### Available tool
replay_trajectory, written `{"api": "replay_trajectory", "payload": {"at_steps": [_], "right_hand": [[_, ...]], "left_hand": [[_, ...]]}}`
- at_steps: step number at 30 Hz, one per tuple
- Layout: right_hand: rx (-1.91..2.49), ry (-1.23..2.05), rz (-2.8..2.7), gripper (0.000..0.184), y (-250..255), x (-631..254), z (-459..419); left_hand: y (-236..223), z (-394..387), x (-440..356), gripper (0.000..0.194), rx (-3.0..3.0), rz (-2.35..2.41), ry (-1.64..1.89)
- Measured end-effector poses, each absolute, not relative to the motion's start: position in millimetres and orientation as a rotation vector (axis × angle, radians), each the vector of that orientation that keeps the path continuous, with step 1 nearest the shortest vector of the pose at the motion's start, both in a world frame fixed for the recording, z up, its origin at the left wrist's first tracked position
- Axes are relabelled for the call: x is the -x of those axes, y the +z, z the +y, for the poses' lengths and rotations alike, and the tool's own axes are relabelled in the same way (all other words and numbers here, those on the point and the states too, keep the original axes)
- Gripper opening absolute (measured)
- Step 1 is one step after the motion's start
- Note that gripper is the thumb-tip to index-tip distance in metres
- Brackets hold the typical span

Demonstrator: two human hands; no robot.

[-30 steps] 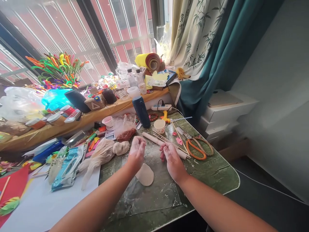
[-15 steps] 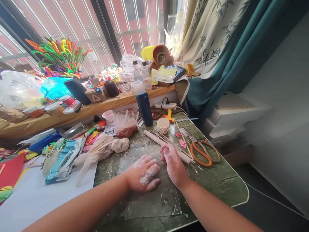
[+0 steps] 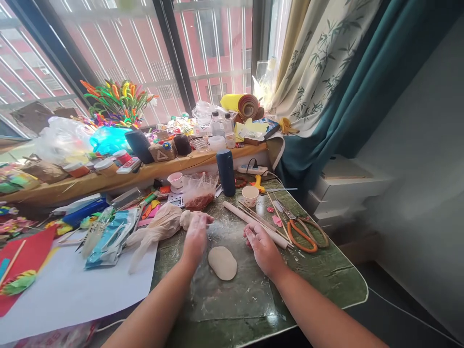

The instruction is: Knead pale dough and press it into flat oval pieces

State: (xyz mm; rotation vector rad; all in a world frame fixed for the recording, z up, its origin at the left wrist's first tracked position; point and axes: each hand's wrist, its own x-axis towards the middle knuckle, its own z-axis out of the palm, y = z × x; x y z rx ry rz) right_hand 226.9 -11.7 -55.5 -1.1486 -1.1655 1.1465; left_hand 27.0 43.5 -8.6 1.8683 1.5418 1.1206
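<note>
A flattened oval of pale dough or clay (image 3: 222, 263) lies on a clear plastic sheet (image 3: 232, 302) dusted with white powder. My left hand (image 3: 197, 234) is raised just beyond its left edge, turned on its side, fingers stretched forward, holding nothing. On the other side, my right hand (image 3: 263, 247) is closed, fingers curled and thumb against them; whether anything is inside is hidden. White powder marks both hands. Close behind my right hand lies a pale rolling pin (image 3: 237, 212). A lump of the pale material (image 3: 186, 220) sits by a plastic bag (image 3: 159, 224) behind my left hand.
Orange-handled scissors (image 3: 302, 236) and thin sticks (image 3: 277, 212) lie at the right. A paper cup (image 3: 250, 195), dark blue bottle (image 3: 225, 172) and yellow glue gun (image 3: 258, 182) stand or lie farther back. White paper (image 3: 119, 295) covers the left. A crowded sill (image 3: 155, 166) runs behind.
My left hand has lifted off the sheet and moved left and away, uncovering the flat oval piece. My right hand stays nearly in place. The head view has tilted up and turned left.
</note>
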Motion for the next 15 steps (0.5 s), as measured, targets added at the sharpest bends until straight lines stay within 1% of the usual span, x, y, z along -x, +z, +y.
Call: {"api": "replay_trajectory", "payload": {"at_steps": [1, 3, 5, 8, 11, 15], "right_hand": [[1.165, 1.142, -1.172, 0.041, -55, -226, -13], [1.183, 1.142, -1.165, 0.041, -54, -224, -13], [1.186, 1.142, -1.146, 0.041, -54, -224, -14], [1.189, 1.134, -1.110, 0.040, -55, -225, -13], [1.184, 1.142, -1.100, 0.038, -58, -226, -13], [1.180, 1.140, -1.155, 0.035, -58, -226, -13]], "left_hand": [[-10, 43, -34, 0.037, -1.936, 1.509, 1.050], [-13, 43, -51, 0.021, -2.080, 1.446, 0.911], [-16, 44, -66, 0.014, -2.297, 1.396, 0.732], [-21, 50, -78, 0.015, -2.429, 1.373, 0.595], [-28, 55, -78, 0.019, -2.476, 1.391, 0.509], [-33, 58, -76, 0.018, -2.508, 1.363, 0.426]]}}
